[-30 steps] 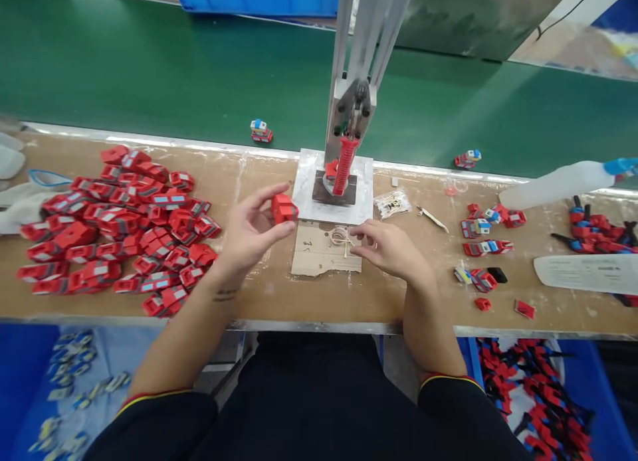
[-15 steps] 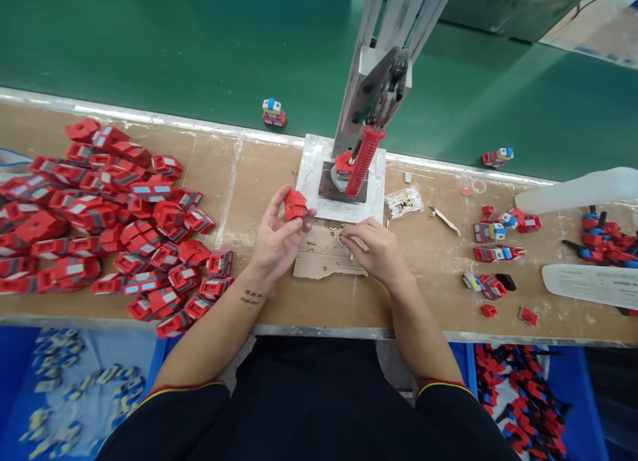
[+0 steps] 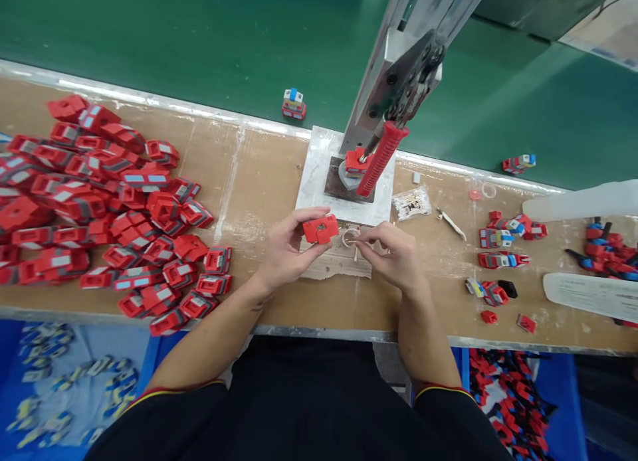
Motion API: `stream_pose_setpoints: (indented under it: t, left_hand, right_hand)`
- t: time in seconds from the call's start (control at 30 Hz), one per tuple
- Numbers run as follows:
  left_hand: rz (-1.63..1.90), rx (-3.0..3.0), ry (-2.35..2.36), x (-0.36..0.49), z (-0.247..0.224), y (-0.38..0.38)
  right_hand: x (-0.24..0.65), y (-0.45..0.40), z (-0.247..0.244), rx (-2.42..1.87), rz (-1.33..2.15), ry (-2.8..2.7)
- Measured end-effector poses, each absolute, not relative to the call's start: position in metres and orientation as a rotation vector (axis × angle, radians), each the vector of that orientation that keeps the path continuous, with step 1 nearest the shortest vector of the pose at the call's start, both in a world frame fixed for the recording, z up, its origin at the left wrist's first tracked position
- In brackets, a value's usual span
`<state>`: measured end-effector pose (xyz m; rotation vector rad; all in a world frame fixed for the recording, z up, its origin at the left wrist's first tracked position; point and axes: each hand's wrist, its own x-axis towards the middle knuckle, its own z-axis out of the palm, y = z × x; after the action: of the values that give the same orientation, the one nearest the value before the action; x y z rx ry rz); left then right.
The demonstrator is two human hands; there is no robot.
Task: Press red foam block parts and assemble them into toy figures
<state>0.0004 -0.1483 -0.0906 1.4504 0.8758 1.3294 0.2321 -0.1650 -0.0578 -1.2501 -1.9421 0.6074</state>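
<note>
Between the thumb and fingers of my left hand is a red plastic part, tilted so that a round hole shows on its face. My right hand is closed in a pinch beside a small round ring-like dish on the cardboard piece; a thin white stick tip shows below its fingers. Behind my hands stands a metal press with a red handle, and another red part sits under it on the metal base plate.
Many red and grey parts lie piled at the left. Cotton swabs in a bag and a white tool lie right of the press. Small assemblies are further right. Blue bins stand below the table edge.
The red part in my left hand has turned and moved right, showing its holed face. My right hand has shifted slightly right, uncovering the small dish. The camera view has shifted a little.
</note>
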Motion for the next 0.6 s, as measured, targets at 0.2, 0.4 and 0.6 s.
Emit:
stream_pose_setpoints:
  t: [0.2,0.4,0.6]
  left_hand:
    - [1.312,1.330,0.847,0.003,-0.089,-0.149]
    - [1.204,0.958,0.797,-0.001,-0.082,-0.148]
    - [0.872,0.798,0.696,0.003,-0.067,-0.153]
  right_hand:
    - [0.241,-0.174,-0.044,-1.124,0.482,-1.422]
    - [0.236,-0.175,-0.048,-1.072,0.554,-1.238]
    - [0.226,-0.178,-0.049,-1.079,0.665,-1.188]
